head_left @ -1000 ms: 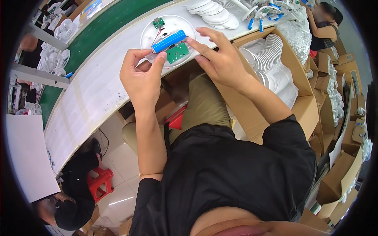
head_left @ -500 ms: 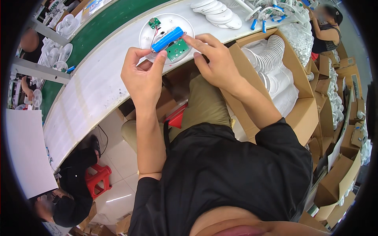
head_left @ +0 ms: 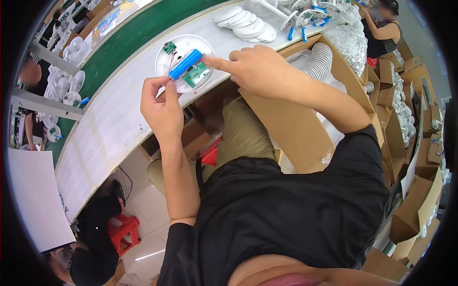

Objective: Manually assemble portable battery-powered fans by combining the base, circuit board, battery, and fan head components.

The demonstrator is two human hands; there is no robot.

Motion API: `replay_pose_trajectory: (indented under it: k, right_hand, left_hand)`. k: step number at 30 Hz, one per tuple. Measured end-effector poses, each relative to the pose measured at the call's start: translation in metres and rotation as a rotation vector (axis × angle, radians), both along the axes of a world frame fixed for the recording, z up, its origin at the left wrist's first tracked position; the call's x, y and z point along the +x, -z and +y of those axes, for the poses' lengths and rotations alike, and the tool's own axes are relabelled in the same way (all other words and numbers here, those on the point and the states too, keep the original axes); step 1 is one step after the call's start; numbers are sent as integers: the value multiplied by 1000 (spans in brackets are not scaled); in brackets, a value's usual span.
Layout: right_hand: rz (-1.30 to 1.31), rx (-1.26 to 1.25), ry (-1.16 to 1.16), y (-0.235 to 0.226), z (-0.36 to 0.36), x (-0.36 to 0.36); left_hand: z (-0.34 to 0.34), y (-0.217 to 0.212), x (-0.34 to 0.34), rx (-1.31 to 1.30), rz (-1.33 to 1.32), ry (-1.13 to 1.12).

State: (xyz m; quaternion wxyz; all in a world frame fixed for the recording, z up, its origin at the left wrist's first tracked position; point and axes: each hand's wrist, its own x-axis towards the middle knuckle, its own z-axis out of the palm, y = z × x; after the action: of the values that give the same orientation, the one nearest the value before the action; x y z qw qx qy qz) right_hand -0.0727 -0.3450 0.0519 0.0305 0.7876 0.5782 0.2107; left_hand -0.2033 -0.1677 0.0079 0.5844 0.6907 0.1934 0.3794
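A white round plastic base [head_left: 161, 64] lies on the white bench, near its front edge. On it are a green circuit board [head_left: 197, 75], a smaller green board [head_left: 169, 47] with thin wires, and a blue cylindrical battery [head_left: 185, 65] lying aslant. My left hand [head_left: 163, 107] pinches the battery's near left end between thumb and forefinger. The outstretched forefinger of my right hand [head_left: 253, 70] reaches the battery's far right end, by a small wire. Its other fingers are loosely bent, with nothing visible in them.
Stacked white discs [head_left: 245, 24] and fan parts with blue batteries [head_left: 312, 19] sit farther right on the bench. A cardboard box [head_left: 291, 126] holding white ribbed parts stands below my right forearm. Other people work around; a red stool [head_left: 124, 233] stands lower left.
The base and parts appear farther left and lower in view. My right hand has turned flatter, its forefinger still at the battery's end. My left hand keeps its pinch.
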Motion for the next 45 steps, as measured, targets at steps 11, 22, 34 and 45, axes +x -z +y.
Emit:
replay_pose_trajectory:
  k: [11,22,34,45]
  right_hand:
    - [468,807,345,98,53,186]
    - [337,188,861,139,174,220]
    - [790,689,213,112,93,157]
    - [1098,1010,83,113,43,80]
  left_hand:
    - [11,25,-16,-131,-123,-53]
    - [53,92,-76,-291,-73,77]
    - [27,49,-55,-530,-18,210]
    - [25,36,-74,-473,-164,-89]
